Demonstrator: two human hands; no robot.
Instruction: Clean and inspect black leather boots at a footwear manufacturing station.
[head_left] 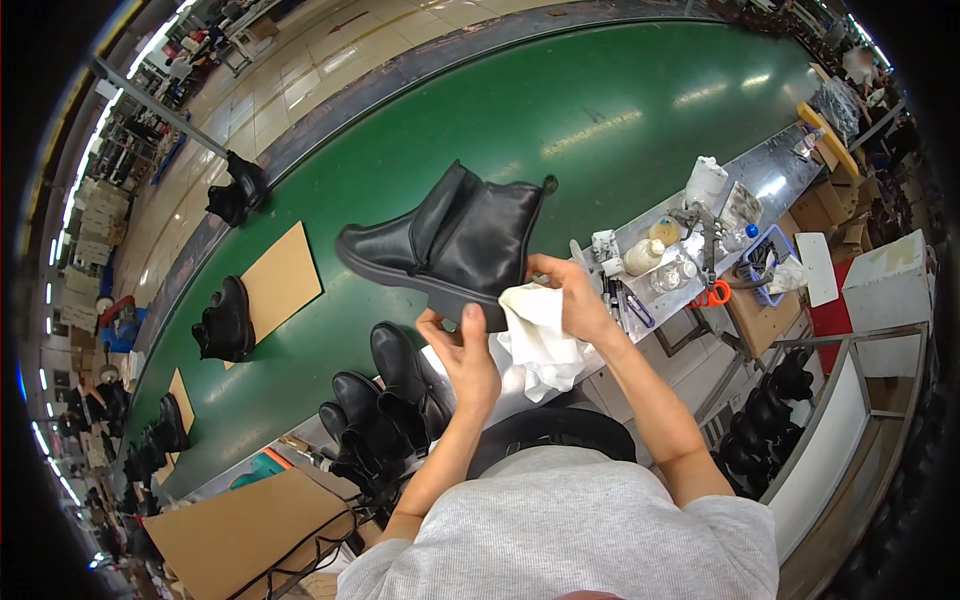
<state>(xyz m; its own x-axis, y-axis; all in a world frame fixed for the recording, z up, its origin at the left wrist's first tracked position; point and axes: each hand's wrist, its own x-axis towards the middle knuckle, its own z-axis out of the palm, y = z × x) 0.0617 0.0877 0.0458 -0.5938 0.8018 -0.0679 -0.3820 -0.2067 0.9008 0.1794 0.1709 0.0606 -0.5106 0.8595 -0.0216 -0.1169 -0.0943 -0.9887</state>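
- Two bare hands are at one black boot (pixel 480 235), which is in the middle of the frame, its toe toward the left.
- Left hand (pixel 474 368): thumb and fingers are grasping the sole near the heel.
- Right hand (pixel 574 298): fingers are gripping a white cloth (pixel 545 335), which hangs against the heel.
- Behind the boot, a green table (pixel 600 95) extends across the frame.
- Lower left of the centre, several black boots (pixel 400 365) are close together.
- Right of the centre, bottles (pixel 643 257) are near an orange-handled tool (pixel 716 293).
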